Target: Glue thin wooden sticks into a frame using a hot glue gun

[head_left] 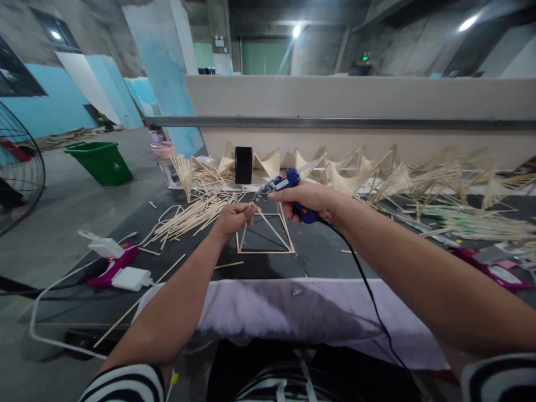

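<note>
Head cam looks down over both forearms at a dark bench (326, 262) littered with thin wooden sticks. Right hand (307, 200) is wrapped tight round the handle of a blue glue gun (288, 187), fingers fully closed on the grip, nozzle aimed left at the top of a little stick frame (264, 231). Left hand (231, 219) is pinched shut on the upper sticks of that frame, right where they meet, presumably to keep the joint steady under the nozzle. The frame sits on the bench between the two hands, square base flat, slanted sticks rising to the pinched point.

The gun's black cord (368, 290) trails back toward the person's lap over a pale cloth (268, 312) draped on the near edge. A loose pile of sticks (195, 215) lies just left of the frame, and a row of finished fan-like stick shapes (402, 178) runs along the back against a beige board. A black phone (243, 164) stands upright behind the pile. White chargers (125, 273) sit at far left. Bare concrete floor, green bin (100, 162), blue-painted walls, ceiling lights.
</note>
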`<state>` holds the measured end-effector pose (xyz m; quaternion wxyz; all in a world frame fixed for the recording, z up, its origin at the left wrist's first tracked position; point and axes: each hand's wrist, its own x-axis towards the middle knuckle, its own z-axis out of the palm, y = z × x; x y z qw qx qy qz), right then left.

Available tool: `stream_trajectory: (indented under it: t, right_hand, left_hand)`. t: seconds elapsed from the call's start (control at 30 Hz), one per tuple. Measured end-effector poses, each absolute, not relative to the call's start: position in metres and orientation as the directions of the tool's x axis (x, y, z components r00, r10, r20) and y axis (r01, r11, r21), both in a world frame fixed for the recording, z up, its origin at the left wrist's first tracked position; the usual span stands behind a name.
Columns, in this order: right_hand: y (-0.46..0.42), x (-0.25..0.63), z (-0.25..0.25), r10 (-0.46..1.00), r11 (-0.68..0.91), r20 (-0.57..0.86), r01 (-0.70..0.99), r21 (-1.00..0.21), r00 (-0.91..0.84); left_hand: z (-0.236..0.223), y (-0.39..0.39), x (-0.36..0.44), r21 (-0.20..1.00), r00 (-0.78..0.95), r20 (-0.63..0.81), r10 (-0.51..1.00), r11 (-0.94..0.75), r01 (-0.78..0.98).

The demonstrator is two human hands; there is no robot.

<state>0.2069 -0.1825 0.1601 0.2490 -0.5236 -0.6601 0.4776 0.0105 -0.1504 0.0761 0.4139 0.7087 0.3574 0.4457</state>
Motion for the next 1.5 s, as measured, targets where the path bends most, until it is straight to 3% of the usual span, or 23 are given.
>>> stream_trajectory:
  t: [0.27, 0.47, 0.83, 1.03, 1.23, 1.5]
  right_hand:
    - [-0.19, 0.206, 0.166, 0.929, -0.004, -0.177, 0.469, -0.883, -0.325]
    - [-0.205, 0.205, 0.165, 0.953, 0.129, -0.051, 0.554, -0.823, -0.299]
    - [-0.215, 0.197, 0.156, 0.977, 0.155, 0.025, 0.625, -0.765, -0.211]
    - [-0.216, 0.196, 0.158, 0.973, 0.115, -0.023, 0.566, -0.816, -0.231]
    - [-0.209, 0.199, 0.159, 0.96, 0.14, -0.007, 0.507, -0.85, -0.278]
    - [-0.198, 0.202, 0.158, 0.941, 0.009, -0.132, 0.413, -0.911, -0.311]
  left_hand:
    - [0.077, -0.151, 0.009, 0.9, 0.345, 0.348, 0.872, -0.414, 0.139]
    - [0.085, -0.159, 0.009, 0.897, 0.363, 0.339, 0.868, -0.414, 0.152]
    - [0.083, -0.156, 0.008, 0.873, 0.373, 0.359, 0.856, -0.449, 0.19]
    - [0.077, -0.152, 0.01, 0.856, 0.326, 0.427, 0.843, -0.493, 0.154]
    - [0.078, -0.152, 0.008, 0.876, 0.376, 0.381, 0.845, -0.46, 0.146]
    - [0.077, -0.151, 0.009, 0.895, 0.347, 0.362, 0.865, -0.426, 0.13]
